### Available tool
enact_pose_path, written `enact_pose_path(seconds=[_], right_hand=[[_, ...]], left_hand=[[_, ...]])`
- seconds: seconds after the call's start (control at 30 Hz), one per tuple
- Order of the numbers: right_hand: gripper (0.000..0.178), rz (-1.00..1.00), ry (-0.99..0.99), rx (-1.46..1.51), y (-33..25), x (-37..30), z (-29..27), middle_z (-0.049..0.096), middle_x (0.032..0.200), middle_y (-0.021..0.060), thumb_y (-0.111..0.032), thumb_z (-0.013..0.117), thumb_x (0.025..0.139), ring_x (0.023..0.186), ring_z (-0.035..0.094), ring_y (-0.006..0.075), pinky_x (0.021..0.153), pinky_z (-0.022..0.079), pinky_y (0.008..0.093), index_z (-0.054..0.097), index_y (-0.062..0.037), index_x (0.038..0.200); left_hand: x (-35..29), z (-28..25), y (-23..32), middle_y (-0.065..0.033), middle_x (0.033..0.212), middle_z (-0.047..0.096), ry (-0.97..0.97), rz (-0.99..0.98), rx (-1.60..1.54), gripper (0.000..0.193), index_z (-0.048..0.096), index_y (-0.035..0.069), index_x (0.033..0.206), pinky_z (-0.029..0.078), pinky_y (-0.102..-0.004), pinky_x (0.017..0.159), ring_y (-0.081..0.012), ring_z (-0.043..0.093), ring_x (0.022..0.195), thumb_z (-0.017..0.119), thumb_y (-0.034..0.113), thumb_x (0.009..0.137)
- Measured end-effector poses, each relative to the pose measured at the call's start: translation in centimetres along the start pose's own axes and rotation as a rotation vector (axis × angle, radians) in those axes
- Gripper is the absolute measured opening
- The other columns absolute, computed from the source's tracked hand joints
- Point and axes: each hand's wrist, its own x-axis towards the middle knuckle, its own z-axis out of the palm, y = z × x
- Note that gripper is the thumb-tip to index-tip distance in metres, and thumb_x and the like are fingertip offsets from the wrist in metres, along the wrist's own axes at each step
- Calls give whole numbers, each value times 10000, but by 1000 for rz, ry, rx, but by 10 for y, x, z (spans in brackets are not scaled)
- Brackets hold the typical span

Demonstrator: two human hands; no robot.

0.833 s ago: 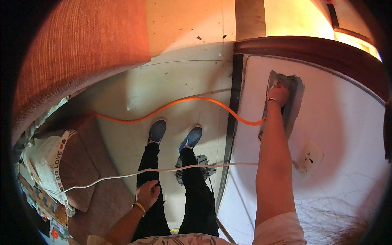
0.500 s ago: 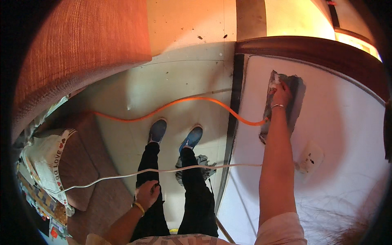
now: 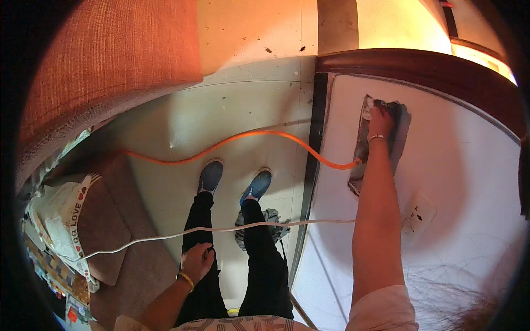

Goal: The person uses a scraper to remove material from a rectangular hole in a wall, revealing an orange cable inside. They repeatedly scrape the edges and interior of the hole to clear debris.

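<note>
My right hand (image 3: 381, 121) reaches into a rough-edged rectangular recess (image 3: 398, 143) in a white wall panel (image 3: 441, 160). Its fingers are closed at the far end of the recess, around a small whitish crumpled piece (image 3: 368, 105) that may be cloth or paper; the fingertips are partly hidden. An orange cable or hose (image 3: 265, 132) runs across to the recess's left edge, near my right wrist. My left hand (image 3: 197, 261) hangs over my left leg with its fingers curled in and nothing visible in them.
A white wall socket (image 3: 419, 214) sits right of my right forearm. A white cord (image 3: 221, 228) crosses before my legs and passes behind that forearm. Left are an orange-red upholstered piece (image 3: 121, 44) and a brown cushioned seat (image 3: 121, 243). A grey crumpled bag (image 3: 273, 220) lies by my foot.
My right hand has shifted slightly within the recess, and more of the whitish piece shows left of its fingers. My left hand has barely moved, its fingers still curled.
</note>
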Motion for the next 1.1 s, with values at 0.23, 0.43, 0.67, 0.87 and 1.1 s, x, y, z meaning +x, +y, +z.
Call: enact_pose_path(seconds=[0.23,0.43,0.67,0.87,1.1], right_hand=[[279,10,32,-565,-51,-40,9,630,1049,148,-258,502,828,944,583,357,840,454,408,676,-115,994],[263,149,117,312,28,11,8,636,1025,147,-193,505,817,944,589,344,813,475,391,671,-141,1014],[263,-128,122,-466,-36,-42,6,642,993,179,-204,550,818,895,619,310,768,490,396,655,-29,984],[190,28,-25,-310,-19,3,10,658,955,104,-181,577,804,837,610,241,733,487,361,665,-59,919],[208,60,123,539,10,-12,10,642,818,12,-209,617,789,674,574,148,555,448,254,669,-72,935]], left_hand=[[-5,-5,1,-59,698,574,8,-24,16,219,608,63,948,465,-313,535,-190,565,580,652,159,756],[1,9,-5,-53,687,568,18,12,-49,209,611,74,939,460,-296,528,-175,561,571,661,149,751],[-5,-1,-1,-49,667,559,17,-13,39,201,609,84,932,464,-304,526,-177,559,563,665,144,748],[-2,2,2,-50,671,557,4,14,-1,205,608,80,939,461,-312,523,-186,557,566,663,143,752],[-2,1,-2,-54,681,564,-7,-2,30,214,614,72,953,461,-305,530,-177,561,571,658,155,760]])
